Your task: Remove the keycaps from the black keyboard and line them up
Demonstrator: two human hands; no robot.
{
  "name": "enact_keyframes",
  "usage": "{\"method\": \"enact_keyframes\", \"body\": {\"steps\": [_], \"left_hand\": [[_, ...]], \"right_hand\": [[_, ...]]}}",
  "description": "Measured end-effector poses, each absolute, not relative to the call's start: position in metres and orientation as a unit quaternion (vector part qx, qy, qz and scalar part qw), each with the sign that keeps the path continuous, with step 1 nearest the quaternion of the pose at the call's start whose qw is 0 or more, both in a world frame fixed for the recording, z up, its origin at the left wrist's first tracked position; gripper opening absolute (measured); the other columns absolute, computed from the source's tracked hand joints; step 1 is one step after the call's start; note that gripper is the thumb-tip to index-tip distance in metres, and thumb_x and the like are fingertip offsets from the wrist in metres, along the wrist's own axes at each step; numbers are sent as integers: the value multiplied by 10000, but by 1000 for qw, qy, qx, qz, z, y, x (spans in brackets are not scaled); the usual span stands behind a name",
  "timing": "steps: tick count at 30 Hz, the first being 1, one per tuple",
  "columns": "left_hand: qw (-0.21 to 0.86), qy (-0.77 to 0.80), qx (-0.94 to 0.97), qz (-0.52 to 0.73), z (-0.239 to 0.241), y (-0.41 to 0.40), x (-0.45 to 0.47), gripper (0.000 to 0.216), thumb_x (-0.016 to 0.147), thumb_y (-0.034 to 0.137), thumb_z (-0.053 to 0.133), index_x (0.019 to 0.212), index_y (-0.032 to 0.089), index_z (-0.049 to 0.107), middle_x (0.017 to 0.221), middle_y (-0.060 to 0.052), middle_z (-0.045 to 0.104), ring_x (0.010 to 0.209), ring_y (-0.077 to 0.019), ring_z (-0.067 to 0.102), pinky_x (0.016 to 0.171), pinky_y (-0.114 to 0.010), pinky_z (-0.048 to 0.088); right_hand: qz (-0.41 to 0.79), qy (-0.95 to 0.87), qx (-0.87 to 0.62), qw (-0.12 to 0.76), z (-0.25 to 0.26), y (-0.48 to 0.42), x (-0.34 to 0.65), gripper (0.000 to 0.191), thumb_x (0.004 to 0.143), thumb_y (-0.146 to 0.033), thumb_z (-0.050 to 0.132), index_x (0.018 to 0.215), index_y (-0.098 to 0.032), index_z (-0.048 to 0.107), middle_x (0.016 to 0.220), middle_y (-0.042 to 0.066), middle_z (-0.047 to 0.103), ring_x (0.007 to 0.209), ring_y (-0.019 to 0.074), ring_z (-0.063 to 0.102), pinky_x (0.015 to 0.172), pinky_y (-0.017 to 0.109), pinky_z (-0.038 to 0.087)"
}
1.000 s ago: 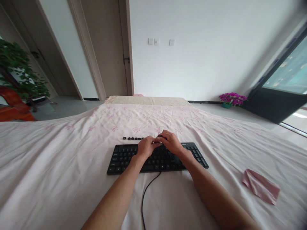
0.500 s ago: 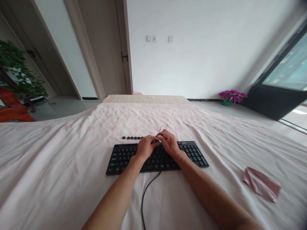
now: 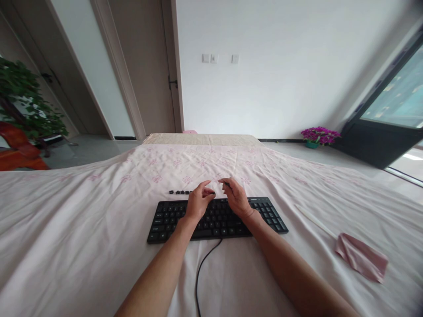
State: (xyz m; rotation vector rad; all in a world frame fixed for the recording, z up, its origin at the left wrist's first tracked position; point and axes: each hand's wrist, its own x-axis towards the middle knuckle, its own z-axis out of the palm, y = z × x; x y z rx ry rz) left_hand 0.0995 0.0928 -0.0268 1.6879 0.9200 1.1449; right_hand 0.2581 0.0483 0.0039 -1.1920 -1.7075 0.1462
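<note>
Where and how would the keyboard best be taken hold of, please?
The keyboard is probably best gripped by its two short ends, left hand from the left, right hand from the right: it lies long and flat, both ends are uncovered, and the cable leaves near the middle of the near edge.
</note>
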Motion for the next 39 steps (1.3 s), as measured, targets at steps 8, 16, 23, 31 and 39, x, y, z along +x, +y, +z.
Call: {"method": "enact_keyframes", "body": {"steps": [8, 16, 23, 31, 39], "left_hand": [[441, 362, 658, 492, -29, 93, 99, 572, 696, 95, 672, 1237, 204, 523, 860, -32, 672, 755, -140, 660, 756, -293, 537], [427, 363, 667, 492, -31, 93, 100, 576, 710, 78, 645, 1251, 217, 506, 872, -33, 665, 768, -135, 661, 769, -286, 531], [374, 436, 589, 569, -31, 95, 96, 510, 790, 203, 604, 1279, 200, 457, 971, -68, 640, 800, -141, 660, 729, -260, 519], [372, 442, 587, 567, -31, 96, 94, 508, 786, 220, 604, 1269, 193, 452, 974, -65, 641, 770, -132, 651, 704, -246, 507], [369, 442, 603, 552, -32, 98, 93, 482, 787, 223, 593, 1252, 187, 471, 947, -56, 646, 741, -126, 638, 685, -242, 496]], "right_hand": [[41, -732, -578, 357, 3, 51, 259, 218, 873, -401, 557, 875, -246, 709, 864, 28, 654, 783, 148, 611, 713, 246, 437], [19, -717, -646, 259, 11, 51, 261, 144, 836, -362, 594, 845, -276, 710, 891, -19, 689, 800, 146, 622, 657, 238, 387], [6, -703, -683, 200, 15, 68, 270, 109, 789, -327, 638, 817, -271, 727, 876, 12, 711, 828, 187, 629, 651, 253, 383], [18, -731, -667, 142, 15, 84, 270, 122, 765, -345, 668, 832, -270, 736, 876, 23, 723, 875, 197, 634, 697, 244, 391], [33, -736, -665, 121, 9, 89, 274, 122, 767, -326, 649, 834, -266, 732, 894, 17, 720, 873, 197, 633, 689, 245, 388]]}}
